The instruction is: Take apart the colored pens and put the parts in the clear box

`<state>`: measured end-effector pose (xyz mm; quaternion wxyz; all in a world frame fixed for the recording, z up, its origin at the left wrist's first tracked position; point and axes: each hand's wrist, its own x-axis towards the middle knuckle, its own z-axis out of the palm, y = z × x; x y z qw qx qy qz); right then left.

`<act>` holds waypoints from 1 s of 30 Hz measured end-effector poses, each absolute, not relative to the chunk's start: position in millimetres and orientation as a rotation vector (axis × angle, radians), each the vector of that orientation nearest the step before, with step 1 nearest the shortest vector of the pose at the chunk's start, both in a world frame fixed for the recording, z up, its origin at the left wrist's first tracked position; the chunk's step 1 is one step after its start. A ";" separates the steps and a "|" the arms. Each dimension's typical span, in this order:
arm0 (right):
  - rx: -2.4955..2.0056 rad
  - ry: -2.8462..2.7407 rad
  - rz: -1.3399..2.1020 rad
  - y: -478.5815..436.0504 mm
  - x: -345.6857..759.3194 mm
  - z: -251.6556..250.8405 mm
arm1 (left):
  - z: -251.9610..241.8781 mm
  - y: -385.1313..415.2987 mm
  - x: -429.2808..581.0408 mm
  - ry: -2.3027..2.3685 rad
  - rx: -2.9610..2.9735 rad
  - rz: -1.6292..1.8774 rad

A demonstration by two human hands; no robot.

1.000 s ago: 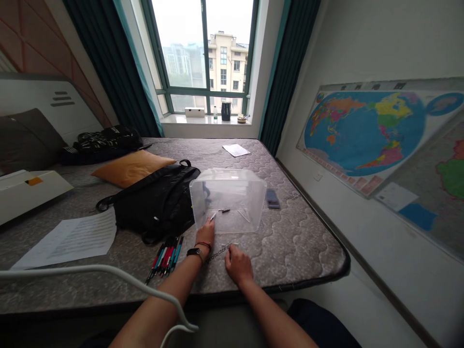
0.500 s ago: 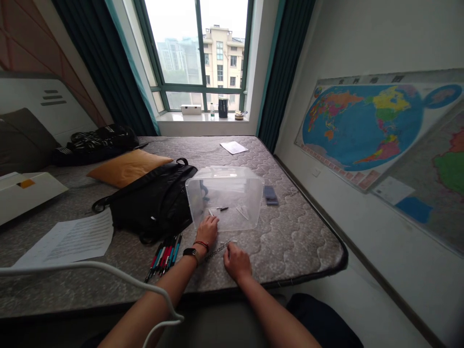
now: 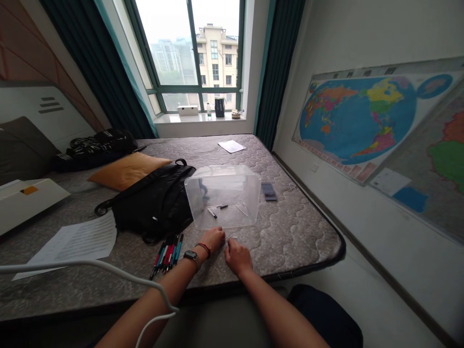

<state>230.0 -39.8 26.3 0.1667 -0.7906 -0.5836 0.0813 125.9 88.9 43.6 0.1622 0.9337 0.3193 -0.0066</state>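
My left hand [image 3: 213,239], with a watch and a red cord at the wrist, is closed just in front of the clear plastic box [image 3: 250,223]. Close beside it, my right hand [image 3: 238,257] rests on the mattress with curled fingers. Small pale bits show at the right fingertips; what either hand grips is too small to make out. The box lies on its side, its opening towards me. In it are a white-and-black pen [image 3: 212,213], a short dark pen [image 3: 224,207] and a thin pale stick [image 3: 241,210]. A bundle of pens [image 3: 167,255] lies left of my left forearm.
A black bag [image 3: 155,208] touches the box's left side, with an orange cushion [image 3: 126,171] behind. A printed sheet [image 3: 79,244] lies at left, a blurred dark object [image 3: 268,192] right of the box. A white cable [image 3: 108,268] crosses before my left arm.
My left hand has drawn back from the box opening to beside my right hand. The white-and-black pen it was touching now lies uncovered in the box. My right hand stays nearly in place.
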 end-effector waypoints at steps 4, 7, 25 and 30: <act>-2.258 -1.660 0.253 -40.3 229.6 29.2 | 42.8 88.6 132.4 0.945 2.655 -0.041; -2.242 -1.659 0.258 -40.4 229.7 29.0 | 43.3 90.1 136.7 0.960 2.644 -0.021; -2.291 -1.665 0.318 -36.2 230.5 20.4 | 50.4 90.3 202.5 0.828 2.578 -0.156; -2.286 -1.678 0.320 -36.1 230.8 22.4 | 55.2 87.0 207.5 0.848 2.592 -0.217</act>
